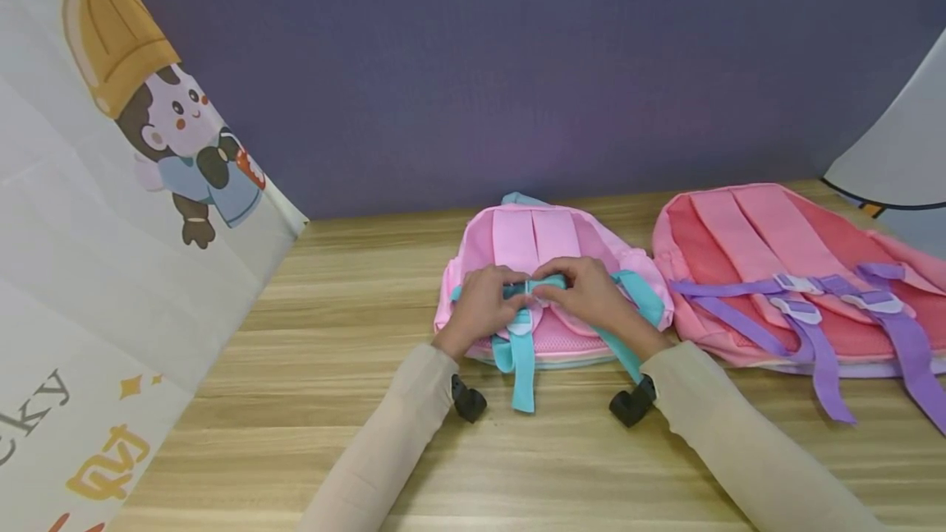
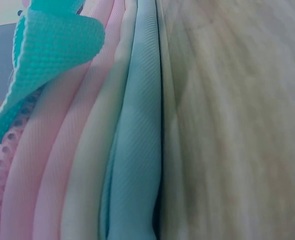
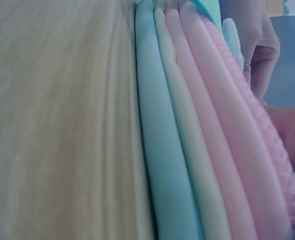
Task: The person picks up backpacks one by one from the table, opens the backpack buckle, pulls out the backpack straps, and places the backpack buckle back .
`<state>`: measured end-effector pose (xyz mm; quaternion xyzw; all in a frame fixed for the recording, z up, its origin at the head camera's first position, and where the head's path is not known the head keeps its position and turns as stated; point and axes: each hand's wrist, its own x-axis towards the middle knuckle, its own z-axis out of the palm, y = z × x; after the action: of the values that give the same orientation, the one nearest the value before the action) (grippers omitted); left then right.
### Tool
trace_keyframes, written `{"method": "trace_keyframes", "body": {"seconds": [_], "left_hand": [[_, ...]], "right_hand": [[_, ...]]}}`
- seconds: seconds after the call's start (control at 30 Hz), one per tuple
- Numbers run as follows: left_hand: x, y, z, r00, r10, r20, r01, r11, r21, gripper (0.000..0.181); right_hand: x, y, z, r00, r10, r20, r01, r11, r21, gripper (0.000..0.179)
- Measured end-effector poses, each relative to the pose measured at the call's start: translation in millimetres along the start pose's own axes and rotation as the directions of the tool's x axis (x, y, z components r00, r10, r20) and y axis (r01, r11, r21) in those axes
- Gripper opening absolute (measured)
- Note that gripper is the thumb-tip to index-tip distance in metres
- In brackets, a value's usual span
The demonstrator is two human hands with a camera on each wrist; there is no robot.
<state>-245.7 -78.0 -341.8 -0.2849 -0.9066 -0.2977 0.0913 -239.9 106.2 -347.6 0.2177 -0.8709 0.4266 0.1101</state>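
Observation:
A small pink backpack [image 1: 587,228] with teal webbing straps [image 1: 523,376] lies on the table, its shoulder-strap side facing up. Over its middle, my left hand [image 1: 484,302] and right hand [image 1: 584,294] meet fingertip to fingertip. Between them is a pale buckle [image 1: 528,287] on a teal strap; the left fingers pinch its left side, the right thumb and fingers its right side. Fingers cover much of the buckle, and I cannot tell whether its halves are joined. In the left wrist view a loop of teal webbing [image 2: 62,45] hangs over the layered pink, cream and blue edge [image 2: 137,125].
A larger coral-pink backpack [image 1: 769,228] with purple straps [image 1: 820,351] and white buckles lies close on the right. Behind the wooden table [image 1: 318,335] stands a dark blue panel [image 1: 517,64]. A printed white sheet [image 1: 81,228] hangs at the left.

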Motion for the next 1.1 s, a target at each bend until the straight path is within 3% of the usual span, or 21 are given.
{"method": "trace_keyframes", "body": {"seconds": [0.4, 1.1], "left_hand": [[0.8, 1.7, -0.1, 1.0, -0.008, -0.002, 0.008, 1.0, 0.018, 0.022], [1.1, 1.4, 0.2, 1.0, -0.014, -0.004, 0.014, 1.0, 0.011, 0.022]], "right_hand": [[2.3, 1.6, 1.7, 0.999, -0.033, -0.017, 0.033, 0.999, -0.006, 0.004], [1.2, 2.7, 2.5, 1.0, -0.012, 0.0, 0.012, 1.0, -0.01, 0.004]]}}
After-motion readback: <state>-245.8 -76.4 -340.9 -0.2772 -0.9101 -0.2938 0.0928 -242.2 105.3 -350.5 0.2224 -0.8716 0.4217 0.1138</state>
